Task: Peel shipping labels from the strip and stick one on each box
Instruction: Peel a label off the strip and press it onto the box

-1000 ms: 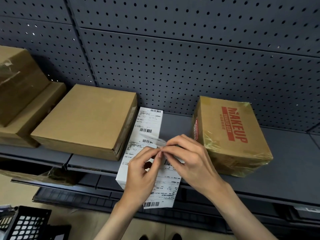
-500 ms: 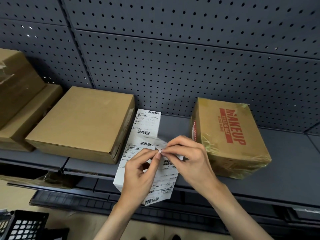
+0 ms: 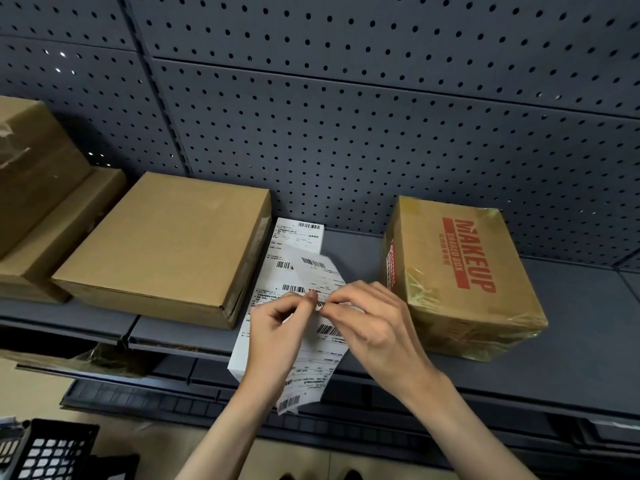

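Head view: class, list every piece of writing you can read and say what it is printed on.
"MAKEUP": red, on the right box.
"SHARED BOX": smaller, beneath it.
Label strip, pinched by left hand and right hand: barcodes, print too small to read.

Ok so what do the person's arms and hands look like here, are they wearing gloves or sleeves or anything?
Both are bare. The left hand and the right hand wear no gloves, and no rings show on the fingers in view. Both forearms are uncovered as far as the bottom edge of the picture, so no sleeve shows. No watch, strap or bracelet is visible on either wrist.
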`<state>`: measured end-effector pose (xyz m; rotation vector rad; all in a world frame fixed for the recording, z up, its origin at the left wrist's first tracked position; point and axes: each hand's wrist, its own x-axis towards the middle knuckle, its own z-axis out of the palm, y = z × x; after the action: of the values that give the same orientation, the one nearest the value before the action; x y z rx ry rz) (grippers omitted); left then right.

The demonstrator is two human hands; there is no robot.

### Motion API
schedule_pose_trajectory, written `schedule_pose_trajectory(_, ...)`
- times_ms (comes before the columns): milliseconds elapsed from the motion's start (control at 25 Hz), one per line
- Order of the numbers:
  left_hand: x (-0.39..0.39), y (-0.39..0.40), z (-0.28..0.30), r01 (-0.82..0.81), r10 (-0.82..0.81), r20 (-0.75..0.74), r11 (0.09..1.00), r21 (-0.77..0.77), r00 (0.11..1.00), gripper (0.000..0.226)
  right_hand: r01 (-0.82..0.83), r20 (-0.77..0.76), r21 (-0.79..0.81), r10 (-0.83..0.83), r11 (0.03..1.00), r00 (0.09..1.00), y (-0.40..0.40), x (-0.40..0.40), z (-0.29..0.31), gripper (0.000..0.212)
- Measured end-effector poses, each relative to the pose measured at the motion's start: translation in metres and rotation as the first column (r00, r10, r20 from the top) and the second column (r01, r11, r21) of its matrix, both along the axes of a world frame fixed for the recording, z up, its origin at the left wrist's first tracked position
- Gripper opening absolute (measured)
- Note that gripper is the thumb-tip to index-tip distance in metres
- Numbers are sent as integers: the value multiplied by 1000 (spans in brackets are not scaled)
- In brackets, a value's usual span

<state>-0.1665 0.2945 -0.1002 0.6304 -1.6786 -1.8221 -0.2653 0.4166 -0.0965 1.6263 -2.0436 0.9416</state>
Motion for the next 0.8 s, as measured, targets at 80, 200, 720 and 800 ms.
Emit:
schedule_pose_trajectory(80, -4, -1, -5, -47, 46, 27, 998, 43, 999, 46, 27, -74, 10, -26, 1000, 997, 0, 2, 1, 10)
schedule_pose_trajectory(200, -4, -1, -8, -64, 61, 36, 993, 99, 997, 52, 45, -102, 10, -44, 999, 994, -2, 4, 3, 2)
schedule_pose_trajectory(720, -1, 3, -3, -33, 26, 32, 965, 261, 999, 46, 93, -86, -122, -104, 988, 991, 0, 3, -12, 11)
schedule_pose_trajectory(800, -1, 2, -4, -29, 20, 39, 966, 255, 999, 62, 82, -117, -114, -95, 990, 989, 1, 3, -14, 9)
